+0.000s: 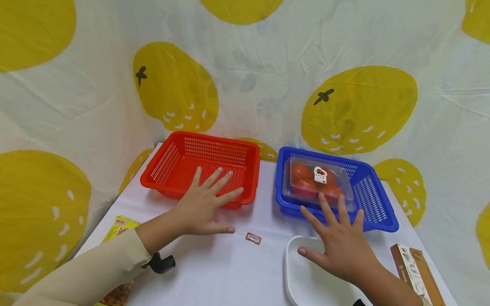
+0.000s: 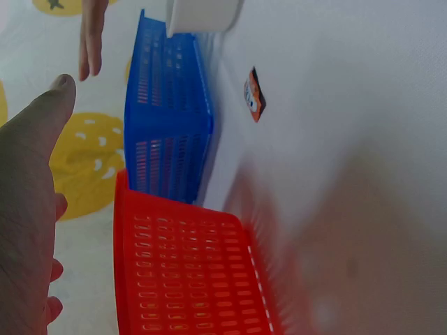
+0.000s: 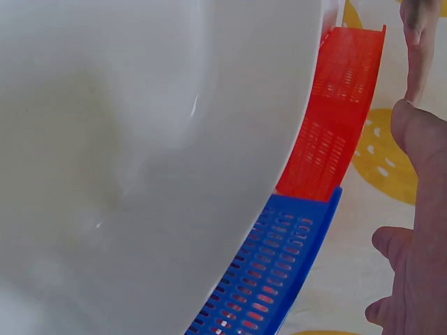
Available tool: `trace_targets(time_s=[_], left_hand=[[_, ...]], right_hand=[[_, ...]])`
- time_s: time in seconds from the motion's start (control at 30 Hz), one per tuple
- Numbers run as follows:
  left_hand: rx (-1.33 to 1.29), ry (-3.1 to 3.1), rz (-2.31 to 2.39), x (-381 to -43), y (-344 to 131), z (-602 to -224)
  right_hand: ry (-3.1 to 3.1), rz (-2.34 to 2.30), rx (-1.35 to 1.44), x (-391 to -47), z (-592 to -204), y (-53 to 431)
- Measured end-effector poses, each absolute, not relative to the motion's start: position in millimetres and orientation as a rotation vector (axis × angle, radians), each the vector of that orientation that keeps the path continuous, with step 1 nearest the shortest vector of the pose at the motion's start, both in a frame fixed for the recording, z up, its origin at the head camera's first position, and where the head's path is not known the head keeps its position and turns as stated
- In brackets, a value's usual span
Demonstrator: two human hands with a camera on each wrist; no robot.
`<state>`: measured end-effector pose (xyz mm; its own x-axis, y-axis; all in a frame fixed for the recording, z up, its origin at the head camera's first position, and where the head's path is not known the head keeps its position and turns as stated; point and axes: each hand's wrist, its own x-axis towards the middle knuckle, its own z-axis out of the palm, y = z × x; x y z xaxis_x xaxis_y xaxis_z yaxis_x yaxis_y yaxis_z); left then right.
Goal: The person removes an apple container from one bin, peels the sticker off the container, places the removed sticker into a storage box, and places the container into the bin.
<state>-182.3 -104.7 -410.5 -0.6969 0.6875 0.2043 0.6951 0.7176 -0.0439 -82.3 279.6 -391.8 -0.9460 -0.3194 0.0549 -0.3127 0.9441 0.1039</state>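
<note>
My left hand (image 1: 204,206) is spread flat in the air, fingers apart, overlapping the front of the red basket (image 1: 153,185) in the head view. Spread in the same way, my right hand (image 1: 342,242) hangs over the white tray (image 1: 306,282), its fingertips overlapping the near rim of the blue basket (image 1: 377,199). Neither hand holds anything. Inside the blue basket lies a clear plastic box of tomatoes (image 1: 306,185) with a white label. A small orange wrapped packet (image 1: 253,238) lies on the table between the hands, just right of the left thumb.
A yellow snack bag (image 1: 120,225) lies at the left, partly hidden under the left forearm. At the right edge is a brown box (image 1: 417,272) with a white band. Behind the white-covered table (image 1: 229,272) hangs a curtain (image 1: 260,85) printed with yellow fruit.
</note>
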Motion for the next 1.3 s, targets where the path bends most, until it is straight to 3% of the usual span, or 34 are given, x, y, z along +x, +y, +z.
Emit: trace_targets(time_s=[0.57, 1.3], left_hand=[[-1.108, -2.695, -0.146, -184, -87, -407], [-1.064, -2.616, -0.702, -190, -10, -406]], right_hand=[[-2.98, 0.045, 0.457, -99, -374, 298], [-3.068, 0.493, 0.43, -166, -352, 380]])
